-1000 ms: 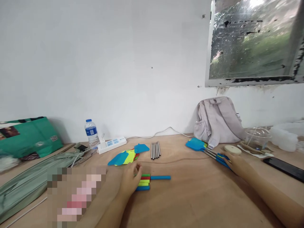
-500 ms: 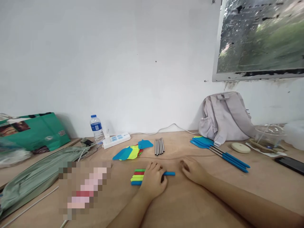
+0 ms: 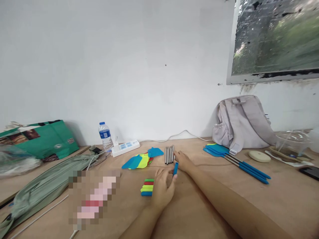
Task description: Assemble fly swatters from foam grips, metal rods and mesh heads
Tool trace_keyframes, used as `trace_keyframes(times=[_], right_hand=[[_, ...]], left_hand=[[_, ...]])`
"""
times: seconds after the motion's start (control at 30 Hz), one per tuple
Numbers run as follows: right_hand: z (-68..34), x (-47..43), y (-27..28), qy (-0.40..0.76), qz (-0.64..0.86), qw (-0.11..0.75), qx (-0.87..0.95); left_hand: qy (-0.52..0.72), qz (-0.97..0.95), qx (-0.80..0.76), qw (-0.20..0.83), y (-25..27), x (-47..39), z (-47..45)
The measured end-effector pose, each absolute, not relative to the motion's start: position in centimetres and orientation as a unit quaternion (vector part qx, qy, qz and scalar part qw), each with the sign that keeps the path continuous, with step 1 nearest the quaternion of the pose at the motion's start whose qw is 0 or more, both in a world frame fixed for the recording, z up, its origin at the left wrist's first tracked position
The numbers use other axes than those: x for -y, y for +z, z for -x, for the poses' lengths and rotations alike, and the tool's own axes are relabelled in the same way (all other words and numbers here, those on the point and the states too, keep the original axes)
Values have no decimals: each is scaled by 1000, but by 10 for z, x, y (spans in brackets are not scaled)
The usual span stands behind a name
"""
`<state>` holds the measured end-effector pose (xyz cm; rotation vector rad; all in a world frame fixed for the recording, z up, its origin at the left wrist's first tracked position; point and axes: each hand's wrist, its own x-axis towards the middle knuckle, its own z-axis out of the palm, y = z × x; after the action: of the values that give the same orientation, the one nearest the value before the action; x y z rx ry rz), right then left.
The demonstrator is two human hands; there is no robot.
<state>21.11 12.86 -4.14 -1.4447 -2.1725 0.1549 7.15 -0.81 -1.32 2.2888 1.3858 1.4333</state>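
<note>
My left hand [image 3: 163, 187] is closed round a blue plastic handle [image 3: 175, 168], which tilts upward with its end showing above the thumb. Under and beside that hand lie several handles in green, red, yellow and blue [image 3: 147, 193]; their right ends are hidden by it. Farther forward, my right hand [image 3: 182, 160] has its fingertips on the rightmost of several metal tubes [image 3: 169, 155] lying side by side. The fingers look pinched at that tube. To the left of the tubes is an overlapping pile of blue, yellow, red and green fly swatter heads [image 3: 133, 162].
Assembled blue fly swatters [image 3: 254, 172] lie at right, before a grey backpack [image 3: 241, 122]. Beyond are a round cream case [image 3: 259, 156], a clear plastic bowl [image 3: 292, 141] and a phone [image 3: 310, 173]. A power strip [image 3: 126, 148], water bottle [image 3: 105, 134] and green bag [image 3: 53, 139] stand left.
My left hand has lifted the blue handle's end and turned it from lying flat to tilted upward. My right hand has moved forward and left to the metal tubes.
</note>
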Motion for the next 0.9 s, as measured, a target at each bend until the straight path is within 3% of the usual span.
trace_keyframes(times=[0.2,0.37,0.67,0.8,0.9], right_hand=[[-217,-130,-45,87,537,277,792],[-223,-136,-50,149,552,340,747],[-254,-110,-56,347,484,591,544],[-267,-70,-56,434,408,630,498],[-275,-38,-48,525,335,642,447]], left_hand=[[630,-576,-463,240,-22,-1,-70],[686,-473,-405,376,-16,-3,-69],[642,-488,-395,441,-13,8,-72],[585,-548,-404,442,-17,11,-75],[533,-628,-416,386,-20,14,-76]])
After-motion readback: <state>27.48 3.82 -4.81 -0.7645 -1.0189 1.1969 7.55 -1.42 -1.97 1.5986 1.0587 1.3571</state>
